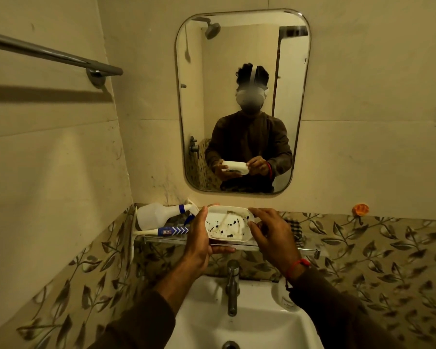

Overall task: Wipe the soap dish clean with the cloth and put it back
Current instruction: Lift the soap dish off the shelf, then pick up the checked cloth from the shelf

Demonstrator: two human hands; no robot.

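**Two hands on a dirty dish**

Head view: the left hand [199, 241] cups the white rectangular plastic soap dish [228, 224] from below, thumb curled over its left rim. Right hand [271, 235], fingers half curled, pinches the right rim. Dish tilted, black-speckled inside, just above the glass shelf [307, 250], over the white basin [262, 326].

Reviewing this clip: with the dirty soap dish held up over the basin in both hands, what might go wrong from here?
1. The soap dish is pinched only at its ends by the left hand and right hand above the sink; a slip could drop it.
2. Tilting it may shed the dark specks into the sink.
3. The checked cloth lies on the shelf behind the right hand, so wiping needs a one-handed hold.
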